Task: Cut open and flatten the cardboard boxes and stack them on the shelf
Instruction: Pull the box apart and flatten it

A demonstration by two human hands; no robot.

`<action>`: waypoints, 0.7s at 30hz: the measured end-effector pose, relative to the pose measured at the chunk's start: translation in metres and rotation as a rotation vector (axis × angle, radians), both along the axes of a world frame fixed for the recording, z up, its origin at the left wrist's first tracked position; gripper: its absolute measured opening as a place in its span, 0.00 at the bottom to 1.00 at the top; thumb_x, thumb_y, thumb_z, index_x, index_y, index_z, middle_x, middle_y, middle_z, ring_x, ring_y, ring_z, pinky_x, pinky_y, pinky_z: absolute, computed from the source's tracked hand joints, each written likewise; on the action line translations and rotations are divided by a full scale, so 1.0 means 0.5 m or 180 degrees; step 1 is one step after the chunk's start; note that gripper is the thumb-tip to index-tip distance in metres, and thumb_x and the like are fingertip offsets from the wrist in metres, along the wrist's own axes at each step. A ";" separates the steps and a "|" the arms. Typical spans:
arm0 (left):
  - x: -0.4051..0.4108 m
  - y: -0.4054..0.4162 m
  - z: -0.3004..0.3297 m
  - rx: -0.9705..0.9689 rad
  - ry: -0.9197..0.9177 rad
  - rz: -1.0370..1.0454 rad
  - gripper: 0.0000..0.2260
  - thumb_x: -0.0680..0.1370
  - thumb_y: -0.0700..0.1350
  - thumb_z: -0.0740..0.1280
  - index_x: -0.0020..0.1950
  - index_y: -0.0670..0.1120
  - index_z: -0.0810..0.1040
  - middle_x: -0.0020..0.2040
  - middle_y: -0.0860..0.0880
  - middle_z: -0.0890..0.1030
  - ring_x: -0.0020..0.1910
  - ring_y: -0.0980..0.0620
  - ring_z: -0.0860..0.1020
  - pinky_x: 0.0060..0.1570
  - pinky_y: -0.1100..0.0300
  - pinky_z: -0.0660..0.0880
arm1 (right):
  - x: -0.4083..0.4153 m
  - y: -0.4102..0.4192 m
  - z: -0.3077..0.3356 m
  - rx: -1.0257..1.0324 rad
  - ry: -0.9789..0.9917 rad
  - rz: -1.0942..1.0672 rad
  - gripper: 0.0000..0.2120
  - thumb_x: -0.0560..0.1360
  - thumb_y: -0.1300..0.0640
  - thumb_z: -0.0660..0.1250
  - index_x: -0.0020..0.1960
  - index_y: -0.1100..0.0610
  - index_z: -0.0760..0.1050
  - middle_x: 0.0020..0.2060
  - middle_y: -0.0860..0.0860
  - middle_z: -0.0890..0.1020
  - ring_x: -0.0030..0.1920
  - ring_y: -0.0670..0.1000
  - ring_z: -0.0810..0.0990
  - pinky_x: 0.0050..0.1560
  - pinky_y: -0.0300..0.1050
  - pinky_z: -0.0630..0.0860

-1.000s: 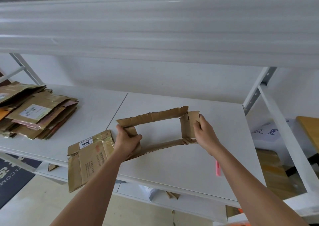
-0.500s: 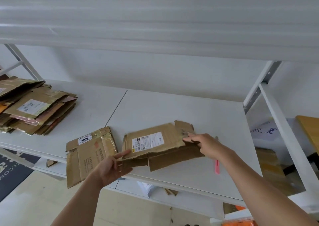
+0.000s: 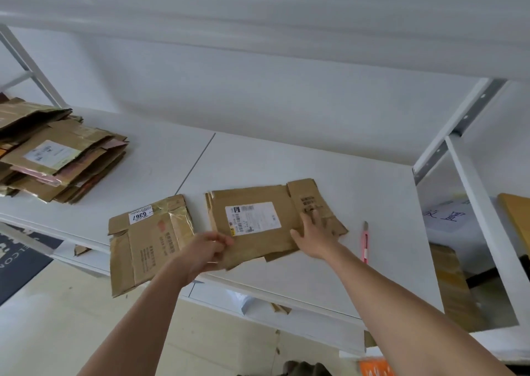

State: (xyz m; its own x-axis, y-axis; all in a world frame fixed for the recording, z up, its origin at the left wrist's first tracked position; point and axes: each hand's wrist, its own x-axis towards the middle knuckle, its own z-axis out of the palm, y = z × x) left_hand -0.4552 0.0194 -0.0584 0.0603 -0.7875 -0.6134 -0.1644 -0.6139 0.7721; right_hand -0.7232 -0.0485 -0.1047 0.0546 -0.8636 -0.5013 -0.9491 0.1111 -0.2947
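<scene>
The labelled box (image 3: pixel 258 226), an open sleeve a second ago, now lies flattened on the shelf (image 3: pixel 358 192); right hand (image 3: pixel 312 235) presses it flat-fingered, left hand (image 3: pixel 206 249) apparently pinches its corner. Stacking remains.

Both bare arms reach forward. The left hand (image 3: pixel 207 250) has its fingers curled and pinches the near edge of the flat box (image 3: pixel 258 226). The right hand (image 3: pixel 314 233) lies flat with fingers spread, pressing down on it.
</scene>
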 end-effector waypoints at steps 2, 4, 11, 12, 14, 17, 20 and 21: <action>-0.011 0.000 0.020 -0.0035 0.0015 -0.0642 0.13 0.79 0.34 0.63 0.54 0.48 0.82 0.55 0.46 0.79 0.44 0.50 0.82 0.40 0.61 0.79 | 0.008 -0.008 -0.016 0.0073 -0.0121 -0.0119 0.35 0.79 0.34 0.51 0.80 0.46 0.45 0.79 0.52 0.35 0.77 0.64 0.34 0.73 0.70 0.41; -0.018 0.004 0.034 0.0385 -0.0146 -0.1509 0.18 0.80 0.36 0.64 0.65 0.55 0.76 0.57 0.45 0.80 0.46 0.48 0.85 0.44 0.59 0.81 | 0.003 -0.014 -0.028 0.0063 -0.0107 0.0007 0.35 0.79 0.34 0.54 0.80 0.45 0.46 0.78 0.51 0.32 0.77 0.61 0.31 0.72 0.71 0.38; -0.020 -0.008 -0.015 -0.0753 -0.2045 -0.0998 0.16 0.80 0.41 0.62 0.68 0.49 0.75 0.62 0.47 0.81 0.54 0.47 0.81 0.50 0.56 0.78 | -0.005 -0.041 -0.023 -0.0038 0.0189 0.0951 0.32 0.81 0.52 0.63 0.79 0.46 0.51 0.78 0.48 0.33 0.78 0.54 0.32 0.74 0.69 0.38; -0.021 -0.009 -0.029 -0.0950 -0.2225 -0.1058 0.16 0.81 0.42 0.61 0.68 0.50 0.76 0.64 0.48 0.79 0.60 0.49 0.78 0.56 0.58 0.75 | -0.001 -0.050 -0.016 -0.0084 0.0232 0.1081 0.32 0.80 0.56 0.64 0.78 0.47 0.54 0.79 0.48 0.35 0.78 0.53 0.34 0.73 0.68 0.36; -0.033 -0.014 -0.064 -0.0953 -0.2133 -0.1457 0.20 0.82 0.46 0.60 0.74 0.49 0.69 0.76 0.47 0.66 0.75 0.48 0.65 0.71 0.53 0.63 | 0.017 -0.063 -0.007 -0.0186 0.0294 0.1157 0.32 0.77 0.63 0.65 0.77 0.49 0.58 0.80 0.48 0.39 0.79 0.52 0.37 0.74 0.65 0.36; -0.072 -0.010 -0.114 -0.0456 -0.2067 -0.2201 0.29 0.83 0.53 0.59 0.81 0.50 0.50 0.81 0.48 0.44 0.80 0.47 0.45 0.76 0.41 0.49 | 0.064 -0.055 -0.016 -0.0352 -0.0138 0.0532 0.30 0.76 0.65 0.61 0.77 0.58 0.58 0.80 0.53 0.46 0.80 0.52 0.45 0.78 0.59 0.41; -0.106 0.002 -0.156 -0.0572 -0.2449 -0.2036 0.30 0.83 0.54 0.57 0.81 0.52 0.47 0.81 0.50 0.41 0.79 0.46 0.38 0.74 0.39 0.38 | 0.095 -0.039 -0.048 -0.0646 -0.0669 -0.0207 0.30 0.81 0.55 0.55 0.80 0.58 0.47 0.80 0.52 0.50 0.80 0.51 0.47 0.78 0.55 0.43; -0.111 0.002 -0.158 -0.0769 -0.2668 -0.1963 0.28 0.83 0.55 0.56 0.80 0.51 0.49 0.80 0.50 0.44 0.79 0.46 0.38 0.73 0.40 0.35 | 0.100 -0.037 -0.059 -0.0710 -0.0631 -0.0249 0.30 0.83 0.51 0.52 0.80 0.56 0.45 0.80 0.52 0.49 0.80 0.51 0.46 0.78 0.55 0.42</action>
State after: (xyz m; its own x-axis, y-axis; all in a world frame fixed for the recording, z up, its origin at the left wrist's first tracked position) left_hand -0.5104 0.0204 -0.1375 -0.0601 -0.9211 -0.3846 -0.9293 -0.0891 0.3585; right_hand -0.6733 -0.0670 -0.1343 0.0615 -0.9565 -0.2852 -0.8618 0.0933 -0.4986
